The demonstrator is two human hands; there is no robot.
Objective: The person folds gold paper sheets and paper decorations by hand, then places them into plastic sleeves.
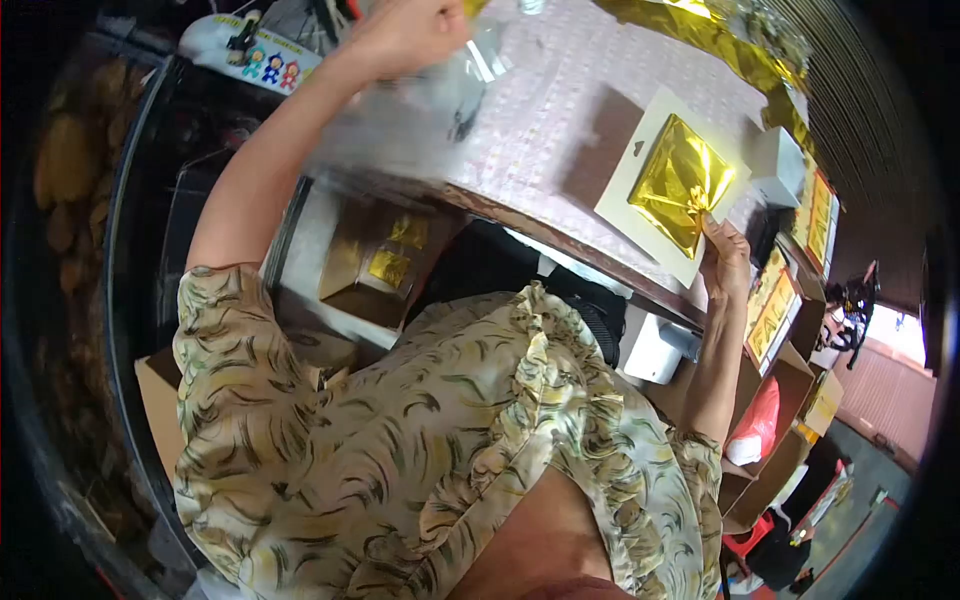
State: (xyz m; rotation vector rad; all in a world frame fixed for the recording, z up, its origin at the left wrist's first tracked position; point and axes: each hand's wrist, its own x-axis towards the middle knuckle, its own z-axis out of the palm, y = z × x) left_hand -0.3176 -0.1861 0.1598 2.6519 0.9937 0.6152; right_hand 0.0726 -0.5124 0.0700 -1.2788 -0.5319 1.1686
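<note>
My right hand point(728, 255) is closed at the lower right edge of a cream card point(626, 200) with a hang hole. A shiny gold foil piece point(682, 165) lies on the card, and my thumb presses by its gathered, creased part. My left hand point(425, 30) is raised at the top edge of the view, its fingers curled into a fist. Clear plastic point(485, 60) shows just beneath that hand, blurred by motion; what the fingers hold is something I cannot make out.
A pale patterned cloth covers the table point(540, 120). Gold foil sheeting point(690, 25) lies along its far side. A white box point(777, 165) stands at the right. Under the table, a carton point(345, 290) contains gold pieces. More cartons point(780, 400) line the right.
</note>
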